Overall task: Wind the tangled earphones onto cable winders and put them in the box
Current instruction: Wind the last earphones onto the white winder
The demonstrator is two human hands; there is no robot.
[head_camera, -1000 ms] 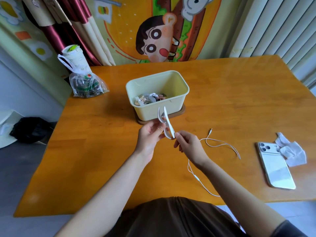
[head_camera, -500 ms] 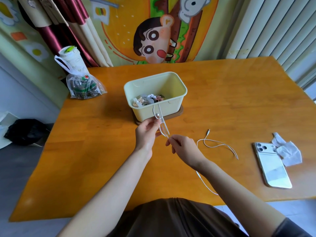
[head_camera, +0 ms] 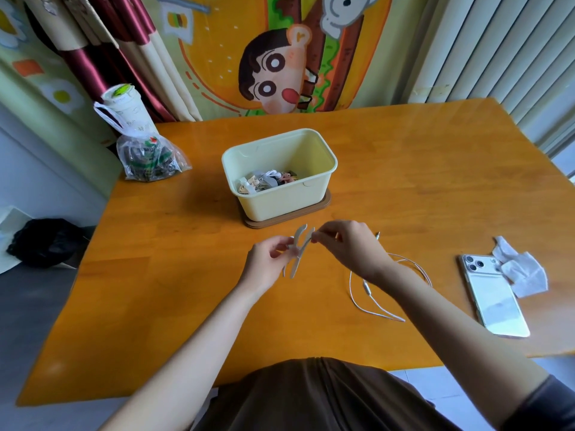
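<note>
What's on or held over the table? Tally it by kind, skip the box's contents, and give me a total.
box: 1
brown base under it: 1
cable winder: 1
earphone cable: 1
phone: 1
tissue: 1
plastic bag: 1
lidded cup: 1
Total: 8

Earphone cable (head_camera: 367, 288) partly hidden behind right hand (head_camera: 348, 247).

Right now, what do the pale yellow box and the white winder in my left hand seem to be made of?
Pale yellow rectangular box: likely moulded plastic, satin; uniform colour, rounded corners, soft sheen on its rim. Flat white cable winder, held by the left hand: probably plastic, matt; thin, stiff-looking, though silicone is possible.
</note>
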